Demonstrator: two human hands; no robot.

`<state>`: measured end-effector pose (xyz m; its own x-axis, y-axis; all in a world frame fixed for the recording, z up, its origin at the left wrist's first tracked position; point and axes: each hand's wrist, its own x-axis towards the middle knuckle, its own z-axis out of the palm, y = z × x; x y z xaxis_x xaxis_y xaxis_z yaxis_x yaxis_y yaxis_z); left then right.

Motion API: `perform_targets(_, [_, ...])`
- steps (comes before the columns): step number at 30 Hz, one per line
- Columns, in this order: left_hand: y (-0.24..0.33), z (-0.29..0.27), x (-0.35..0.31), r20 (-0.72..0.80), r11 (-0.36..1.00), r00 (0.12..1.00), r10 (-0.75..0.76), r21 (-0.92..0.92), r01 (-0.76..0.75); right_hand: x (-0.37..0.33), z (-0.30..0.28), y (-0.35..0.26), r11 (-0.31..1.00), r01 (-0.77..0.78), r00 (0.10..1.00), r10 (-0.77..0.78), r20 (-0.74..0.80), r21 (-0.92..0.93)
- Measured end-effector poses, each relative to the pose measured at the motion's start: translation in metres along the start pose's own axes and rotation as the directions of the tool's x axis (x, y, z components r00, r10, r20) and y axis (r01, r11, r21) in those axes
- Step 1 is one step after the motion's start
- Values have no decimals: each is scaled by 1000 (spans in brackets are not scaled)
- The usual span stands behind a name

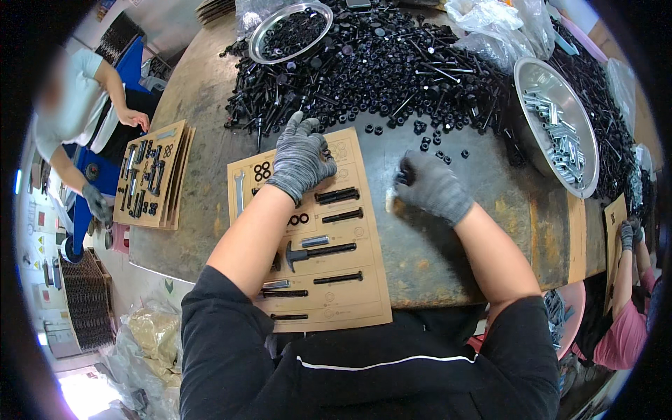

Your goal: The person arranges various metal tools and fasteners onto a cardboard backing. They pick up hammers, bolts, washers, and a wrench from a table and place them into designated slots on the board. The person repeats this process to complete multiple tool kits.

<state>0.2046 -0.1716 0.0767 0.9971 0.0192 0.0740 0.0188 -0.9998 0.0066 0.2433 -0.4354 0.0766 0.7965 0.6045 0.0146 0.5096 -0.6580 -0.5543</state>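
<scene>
A brown cardboard sheet (350, 301) lies in front of me on the table. Fixed on it are a wrench (239, 192), black rings (262, 171), black bolts (343, 215), a T-shaped black bolt (320, 253) and silver sleeves (315, 241). My left hand (302, 159), in a grey glove, is over the sheet's upper part, its fingers partly bent around something dark I cannot make out. To the right of the sheet, my gloved right hand (435, 187) is closed just above the tabletop; dark bits show at its fingertips, too small to name. Loose black nuts (439, 155) lie beyond it.
A large pile of black bolts and nuts (392, 63) covers the table's far side. One steel bowl (255, 43) holds small black parts; another (521, 77) holds silver sleeves. Co-workers stand left and right, with filled cardboard sheets (178, 164) at the left.
</scene>
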Motion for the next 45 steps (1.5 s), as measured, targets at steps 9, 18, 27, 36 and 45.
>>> perform_targets(9, [-9,22,5,-46,989,998,40,-142,-46,101,45,-54,989,12,968,26,249,-150])
perform_targets(18, [63,-7,2,-26,774,983,181,-613,-158,9,-23,52,999,-34,971,27,-237,-24])
perform_targets(27, [143,38,54,105,830,963,247,-536,-154,-4,-24,90,991,-71,997,66,-45,-111])
perform_targets(36, [156,9,53,251,898,968,2,-426,108,-6,-28,92,968,-235,971,229,-70,-85])
perform_targets(45, [149,26,37,156,914,960,232,-373,-160,-20,-29,82,1000,-8,994,10,108,-14])
